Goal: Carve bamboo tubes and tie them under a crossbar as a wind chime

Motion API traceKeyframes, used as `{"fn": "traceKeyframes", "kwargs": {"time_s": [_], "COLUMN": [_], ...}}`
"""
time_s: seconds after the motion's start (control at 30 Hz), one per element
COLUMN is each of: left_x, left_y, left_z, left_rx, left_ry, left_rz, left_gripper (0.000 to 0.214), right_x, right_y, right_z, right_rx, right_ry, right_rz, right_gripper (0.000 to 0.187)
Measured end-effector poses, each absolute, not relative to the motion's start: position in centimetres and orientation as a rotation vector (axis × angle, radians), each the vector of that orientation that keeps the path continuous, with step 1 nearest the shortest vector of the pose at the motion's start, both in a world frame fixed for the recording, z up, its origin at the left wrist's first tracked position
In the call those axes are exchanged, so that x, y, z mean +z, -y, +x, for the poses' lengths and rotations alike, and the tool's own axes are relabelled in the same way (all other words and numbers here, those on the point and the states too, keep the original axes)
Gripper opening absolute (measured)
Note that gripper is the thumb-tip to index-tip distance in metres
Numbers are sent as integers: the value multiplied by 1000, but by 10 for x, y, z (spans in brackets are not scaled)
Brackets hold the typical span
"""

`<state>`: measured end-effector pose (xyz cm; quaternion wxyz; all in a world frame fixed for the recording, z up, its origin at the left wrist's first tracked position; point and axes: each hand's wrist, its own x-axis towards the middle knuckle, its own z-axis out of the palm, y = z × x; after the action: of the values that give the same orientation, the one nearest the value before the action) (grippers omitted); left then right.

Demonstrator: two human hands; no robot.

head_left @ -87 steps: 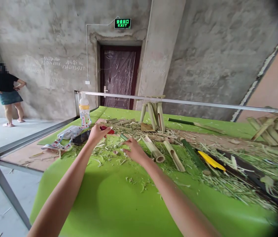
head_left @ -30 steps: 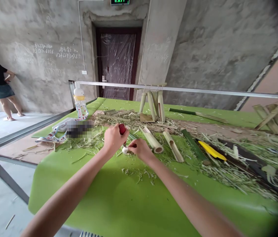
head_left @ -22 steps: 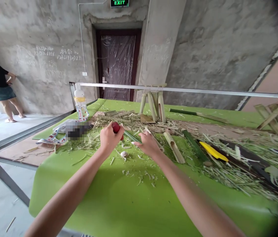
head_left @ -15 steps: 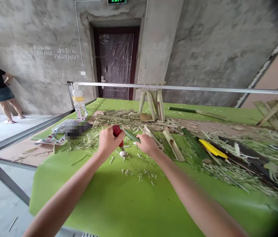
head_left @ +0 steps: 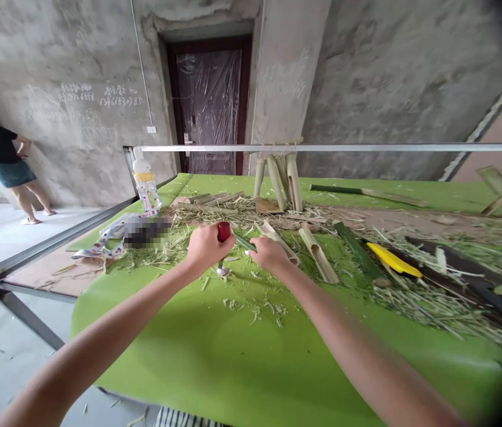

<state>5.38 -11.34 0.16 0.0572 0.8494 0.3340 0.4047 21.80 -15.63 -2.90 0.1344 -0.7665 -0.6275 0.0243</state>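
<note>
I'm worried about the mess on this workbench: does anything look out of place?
The bunny-topped drink bottle stands out: it sits at the far left corner of the table, away from the bamboo pieces. Loose bamboo shavings are also scattered widely across the green mat.

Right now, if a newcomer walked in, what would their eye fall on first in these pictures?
The bright green mat comes first, strewn with pale bamboo shavings, with the left hand gripping a red-handled tool near its middle and a thin green bamboo strip reaching to the right hand. Beyond them, a small upright stand of bamboo tubes rises near the far edge, and a yellow-handled tool lies among the shavings on the right.
</note>
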Motion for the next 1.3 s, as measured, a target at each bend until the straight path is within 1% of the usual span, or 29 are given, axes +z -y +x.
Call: {"fn": "traceKeyframes", "kwargs": {"time_s": [0.27,0.33,0.37,0.4,0.43,0.47,0.5,0.57,0.6,0.67,0.7,0.8,0.87,0.97,1.07,1.17,1.3], "left_x": [9,10,9,8,6,4,5,15,25,53,68,90,77,30,-5,-10,10], "left_y": [108,109,109,110,110,110,110,112,113,117,120,125,125,115,107,104,100], "left_z": [54,52,51,50,49,49,48,45,43,37,34,26,25,29,34,37,39], "left_rx": [1199,1228,1236,1206,1170,1148,1143,1172,1190,1240,1281,1460,1503,1414,1347,1354,1334], "left_ry": [-1204,-1065,-940,-794,-665,-586,-542,-527,-518,-443,-377,-223,-272,-507,-573,-586,-530], "left_rz": [2460,2384,2300,2179,2027,1914,1856,1825,1830,1796,1761,1642,1594,1576,1628,1668,1601], "left_gripper": [32,21,9,11,25,33,34,24,26,41,43,41,39,42,46,43,36], "right_x": [-27,-29,-31,-33,-36,-39,-41,-45,-46,-47,-48,-52,-55,-59,-55,-47,-39], "right_y": [160,160,160,158,156,155,153,152,152,152,152,150,148,145,149,156,158], "right_z": [216,215,216,216,217,218,219,221,221,222,223,225,227,229,227,224,221], "right_rx": [71,19,8,-14,-15,-13,-20,-19,-17,-17,-24,-73,-113,-172,-186,-169,-125], "right_ry": [1850,1896,1913,1911,1917,1901,1899,1901,1906,1915,1917,1924,1920,1924,1936,1937,1940], "right_rz": [-2222,-2203,-2209,-2219,-2210,-2210,-2201,-2180,-2172,-2162,-2156,-2132,-2124,-2127,-2156,-2192,-2224], "right_gripper": [25,26,28,31,33,34,35,37,37,38,38,37,37,34,33,32,30]}}
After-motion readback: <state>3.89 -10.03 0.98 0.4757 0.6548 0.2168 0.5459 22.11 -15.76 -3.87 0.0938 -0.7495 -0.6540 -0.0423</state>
